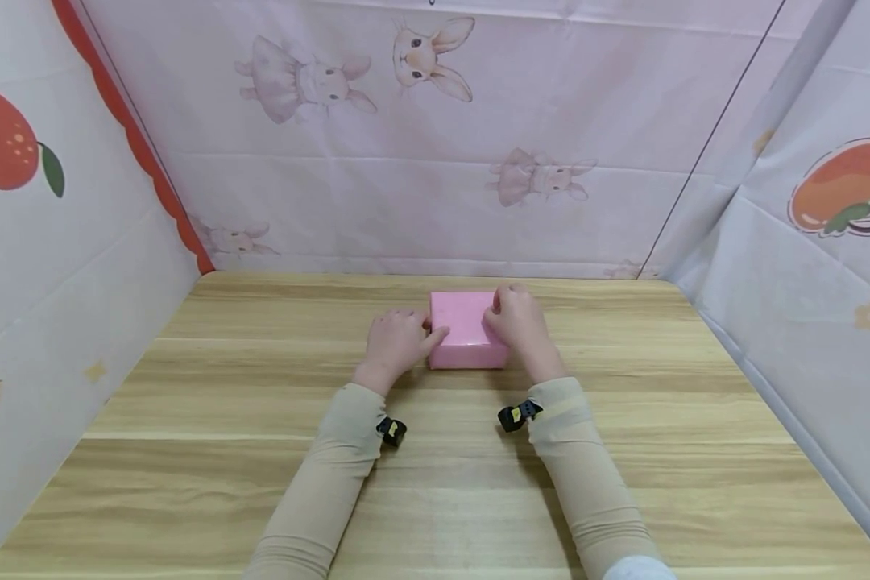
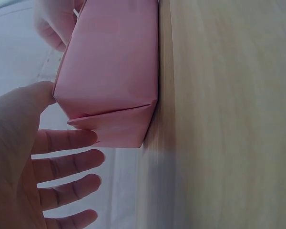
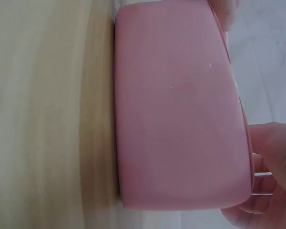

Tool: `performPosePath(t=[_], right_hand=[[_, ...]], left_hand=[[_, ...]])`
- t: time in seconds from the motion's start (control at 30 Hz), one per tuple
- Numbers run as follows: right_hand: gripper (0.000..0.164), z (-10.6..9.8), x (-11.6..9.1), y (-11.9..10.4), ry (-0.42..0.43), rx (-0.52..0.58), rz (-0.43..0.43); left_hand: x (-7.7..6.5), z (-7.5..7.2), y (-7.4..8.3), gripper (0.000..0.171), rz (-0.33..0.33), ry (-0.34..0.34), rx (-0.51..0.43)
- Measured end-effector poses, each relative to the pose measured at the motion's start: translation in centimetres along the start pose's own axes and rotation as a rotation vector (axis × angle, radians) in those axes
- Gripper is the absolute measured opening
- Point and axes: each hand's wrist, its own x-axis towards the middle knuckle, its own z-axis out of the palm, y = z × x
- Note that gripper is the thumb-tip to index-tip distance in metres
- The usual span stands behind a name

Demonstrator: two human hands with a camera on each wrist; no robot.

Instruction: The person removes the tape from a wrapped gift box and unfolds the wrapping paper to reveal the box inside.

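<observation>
Beyond a person's left grip (image 1: 396,342) and right grip (image 1: 519,326), a pale pink hanging (image 1: 406,209) printed with rabbits is seen; it is flanked, to the left and right of the grips, by white side hangings (image 1: 805,282) printed with fruit. Beneath both grips, a wood-grained surface (image 1: 435,499) is shown. Behind the grips, the forearms are covered by beige sleeves (image 1: 322,483). Between the grips, and touched by both, a pink box (image 1: 464,310) is set flat on the surface. The left grip is extended: its thumb (image 2: 40,95) is laid at the box's upper edge, the end flap (image 2: 121,126) is touched by the index finger (image 2: 66,140), and the remaining fingers are spread clear of the box. The right grip is curled at the opposite end, the upper right edge of the box being held between thumb and bent fingers. Just behind each grip, at the inner side of the cuff, a small black device (image 1: 519,415) is worn.
</observation>
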Motion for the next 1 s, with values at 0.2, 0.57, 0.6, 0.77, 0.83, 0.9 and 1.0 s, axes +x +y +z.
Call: performPosePath(t=[0.2, 0.57, 0.6, 0.77, 0.83, 0.9, 1.0], right_hand=[[0.011, -0.33, -0.31, -0.40, -0.036, -0.002, 0.000], [0.010, -0.22, -0.39, -0.62, -0.012, -0.028, 0.000], [0.010, -0.21, -0.39, -0.65, -0.007, -0.034, -0.004], [0.011, -0.23, -0.45, -0.68, 0.019, -0.065, -0.041], [0.011, -0.26, -0.45, -0.67, 0.019, -0.074, -0.053], [0.010, -0.26, -0.44, -0.61, 0.008, -0.074, -0.055], [0.011, -0.32, -0.40, -0.46, -0.011, -0.047, -0.047]], left_hand=[[-0.03, 0.06, 0.08, 0.047, -0.001, -0.003, -0.007], [-0.16, 0.02, 0.26, 0.046, 0.003, 0.004, -0.019], [-0.17, 0.01, 0.26, 0.046, 0.001, 0.001, -0.021], [-0.18, -0.02, 0.26, 0.047, -0.004, -0.008, -0.032], [-0.18, -0.02, 0.23, 0.047, -0.005, -0.007, -0.033], [-0.18, -0.01, 0.22, 0.047, -0.004, -0.004, -0.033], [-0.17, 0.00, 0.21, 0.047, -0.004, -0.003, -0.035]])
